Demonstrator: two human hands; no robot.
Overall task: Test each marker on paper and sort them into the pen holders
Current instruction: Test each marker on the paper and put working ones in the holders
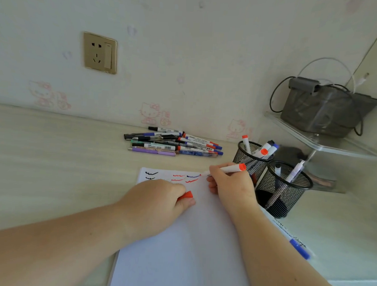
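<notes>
Right hand point(228, 187) grips red marker point(227, 169), tip at paper point(180, 238) edge; left hand point(160, 197) pinches half-hidden red cap point(186, 195).

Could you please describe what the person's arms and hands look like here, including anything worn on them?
Both forearms are bare up to the frame's edge, with no sleeves in view. The left hand and right hand are also bare: no gloves, rings, watch or bracelets show on the visible parts. The left forearm carries a few small dark spots. Fingernails are too small to judge.
</notes>
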